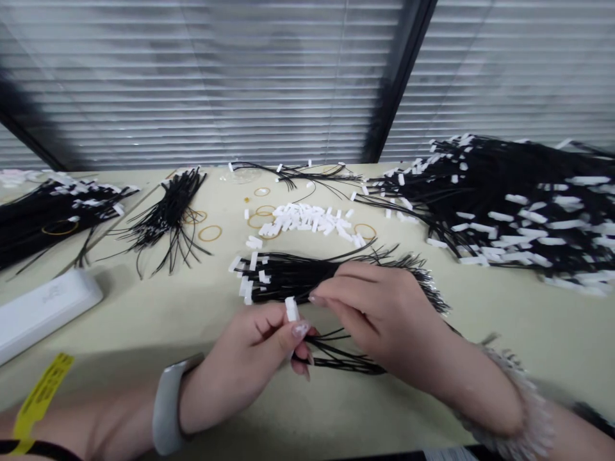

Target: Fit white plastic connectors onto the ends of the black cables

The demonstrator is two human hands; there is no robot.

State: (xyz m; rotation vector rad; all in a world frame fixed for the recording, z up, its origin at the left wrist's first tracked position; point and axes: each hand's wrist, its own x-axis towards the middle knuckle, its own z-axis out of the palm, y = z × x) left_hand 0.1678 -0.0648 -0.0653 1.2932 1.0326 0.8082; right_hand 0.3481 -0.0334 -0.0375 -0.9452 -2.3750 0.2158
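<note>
My left hand (pixel 262 346) is closed on a white connector (pixel 291 309), which stands up between thumb and fingers. Several black wires (pixel 343 358) trail rightward from below that hand's fingers. My right hand (pixel 375 307) is just to the right, its thumb and index finger pinched together close to the connector; what lies between those fingertips is too small to make out. Behind both hands lies a bundle of black wires (pixel 298 272) with white connectors at its left end, partly hidden by my right hand.
Loose white connectors (pixel 307 219) lie in a pile beyond the bundle, with rubber bands (pixel 210 233) around. A large wire heap (pixel 504 198) is at right, smaller bundles (pixel 170 211) at left. A white box-like object (pixel 48 310) sits at the left edge.
</note>
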